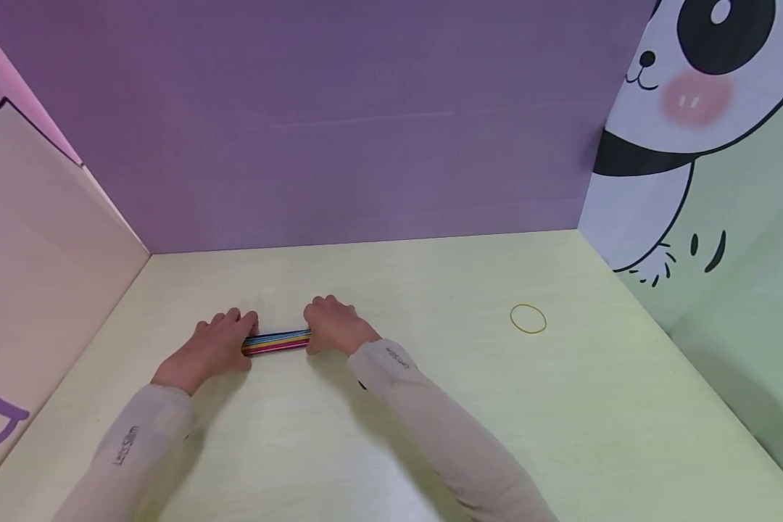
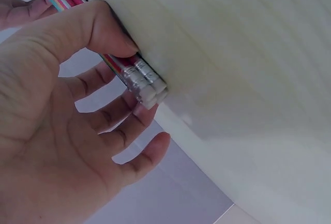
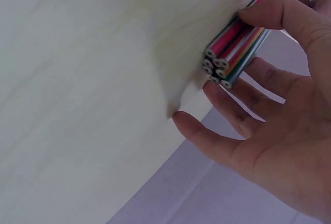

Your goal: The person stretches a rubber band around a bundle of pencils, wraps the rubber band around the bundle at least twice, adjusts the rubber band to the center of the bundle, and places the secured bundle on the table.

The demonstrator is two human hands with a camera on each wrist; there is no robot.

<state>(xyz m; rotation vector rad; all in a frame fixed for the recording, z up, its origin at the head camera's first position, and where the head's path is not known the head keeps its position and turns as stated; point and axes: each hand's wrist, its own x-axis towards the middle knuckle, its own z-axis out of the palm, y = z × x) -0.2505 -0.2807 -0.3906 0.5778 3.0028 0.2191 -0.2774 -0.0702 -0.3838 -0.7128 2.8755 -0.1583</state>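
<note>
Between the two hands lies a bundle of colored pencils (image 1: 277, 342), striped red, yellow, blue and green. My left hand (image 1: 218, 344) grips its left end, thumb on the near side and fingers on the far side. In the left wrist view, white erasers (image 2: 150, 93) in silver ferrules stick out past that thumb. My right hand (image 1: 336, 325) holds the right end. Flat, unsharpened pencil ends (image 3: 218, 70) show beyond the right thumb in the right wrist view. Off to the right, a thin yellow rubber band (image 1: 528, 319) lies on the table, apart from both hands.
The pale wooden table (image 1: 431, 290) meets a purple wall (image 1: 365, 145) at the back. A pinkish panel (image 1: 39, 254) stands on the left, and a green panel with a panda drawing (image 1: 724, 254) on the right.
</note>
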